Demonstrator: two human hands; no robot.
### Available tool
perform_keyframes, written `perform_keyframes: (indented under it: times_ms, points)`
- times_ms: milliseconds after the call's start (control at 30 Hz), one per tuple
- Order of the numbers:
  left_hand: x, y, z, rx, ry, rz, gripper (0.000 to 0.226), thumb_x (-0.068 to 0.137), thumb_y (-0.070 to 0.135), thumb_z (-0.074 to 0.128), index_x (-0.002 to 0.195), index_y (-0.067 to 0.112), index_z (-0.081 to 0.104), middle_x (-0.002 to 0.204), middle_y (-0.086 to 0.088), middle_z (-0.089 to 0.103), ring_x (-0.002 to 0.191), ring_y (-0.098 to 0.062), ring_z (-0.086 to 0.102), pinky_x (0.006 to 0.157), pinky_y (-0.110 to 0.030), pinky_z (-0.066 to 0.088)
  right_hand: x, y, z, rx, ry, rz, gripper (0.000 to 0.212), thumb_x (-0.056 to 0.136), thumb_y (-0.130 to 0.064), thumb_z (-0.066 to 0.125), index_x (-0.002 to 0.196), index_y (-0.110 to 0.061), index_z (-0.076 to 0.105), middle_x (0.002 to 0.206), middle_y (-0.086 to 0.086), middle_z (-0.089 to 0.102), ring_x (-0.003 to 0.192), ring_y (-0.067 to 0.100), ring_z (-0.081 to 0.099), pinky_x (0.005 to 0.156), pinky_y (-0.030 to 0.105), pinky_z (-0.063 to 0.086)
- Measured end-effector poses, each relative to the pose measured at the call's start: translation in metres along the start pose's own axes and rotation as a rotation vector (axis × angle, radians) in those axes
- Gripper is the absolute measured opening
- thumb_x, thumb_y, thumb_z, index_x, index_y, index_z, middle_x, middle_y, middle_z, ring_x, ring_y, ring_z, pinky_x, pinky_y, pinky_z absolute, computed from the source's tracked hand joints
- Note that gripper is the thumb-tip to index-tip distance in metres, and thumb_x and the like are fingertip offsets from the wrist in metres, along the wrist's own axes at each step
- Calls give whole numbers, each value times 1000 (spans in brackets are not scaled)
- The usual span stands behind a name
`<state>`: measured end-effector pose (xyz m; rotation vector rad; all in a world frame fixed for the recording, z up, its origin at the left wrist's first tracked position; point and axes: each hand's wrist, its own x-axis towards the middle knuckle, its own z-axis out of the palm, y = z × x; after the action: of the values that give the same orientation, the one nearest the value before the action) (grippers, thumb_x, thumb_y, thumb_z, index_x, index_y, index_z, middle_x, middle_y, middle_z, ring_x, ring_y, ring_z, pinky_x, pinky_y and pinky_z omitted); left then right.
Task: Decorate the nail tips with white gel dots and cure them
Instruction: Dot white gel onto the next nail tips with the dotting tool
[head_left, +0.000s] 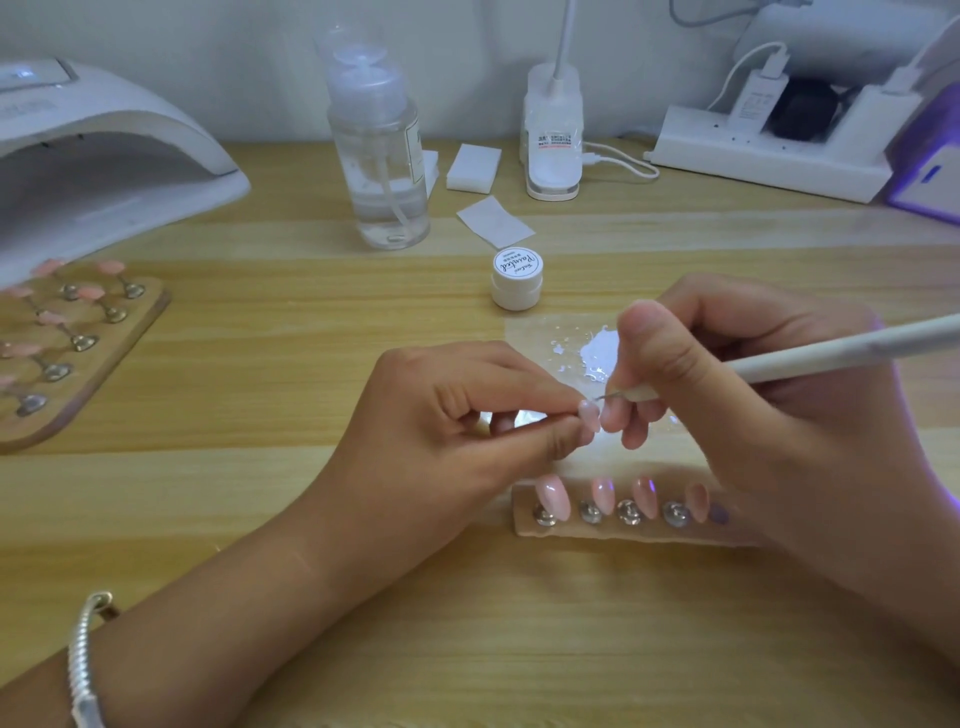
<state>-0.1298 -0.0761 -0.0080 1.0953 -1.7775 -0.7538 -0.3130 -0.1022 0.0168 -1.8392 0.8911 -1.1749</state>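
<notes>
Wooden table (260, 395): light wood that fills the view, with a white wall behind it.
Curing lamp (104, 150): white, at the far left, its mouth open toward the table and well apart from the hands.
Left hand (457, 415): fingers curled; thumb and forefinger pinch one nail tip (589, 414) near the middle of the table.
Right hand (727, 395): closed around a white dotting pen (810, 358), held like a pencil; its thin metal point meets the upper edge of the tip.
Holder strip (522, 506): just in front of the hands, carrying four other pink tips on metal studs.
Gel: a white puddle (602, 348) lies on a clear sheet behind the hands; the small jar (517, 283) beyond it is closed.
Held tip: pale pink, glossy, almond shaped; too small to tell if dots are on it.
Risk: I think the uncured gel can smear if a finger touches it, and a dot can spread if the point presses too long. The pinch is small, so the tip may slip or turn.
</notes>
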Motion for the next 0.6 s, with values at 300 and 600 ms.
perform_keyframes:
  times_ms: [300,600]
  points:
    - [0,1,1,-9,35,-16,6,81,11,79,81,17,80,81,9,75,67,-13,64,59,-7,36,16,0,-17,29,100,18,31,92,-40,61,70,-18,64,58,0,64,55,15,63,53,21,47]
    - [-1,1,1,-43,34,-34,5,80,14,79,80,19,80,77,12,73,63,-3,57,58,-6,36,25,26,-33,-212,114,283,43,86,-63,59,76,-25,76,65,-6,71,50,4,65,46,14,48]
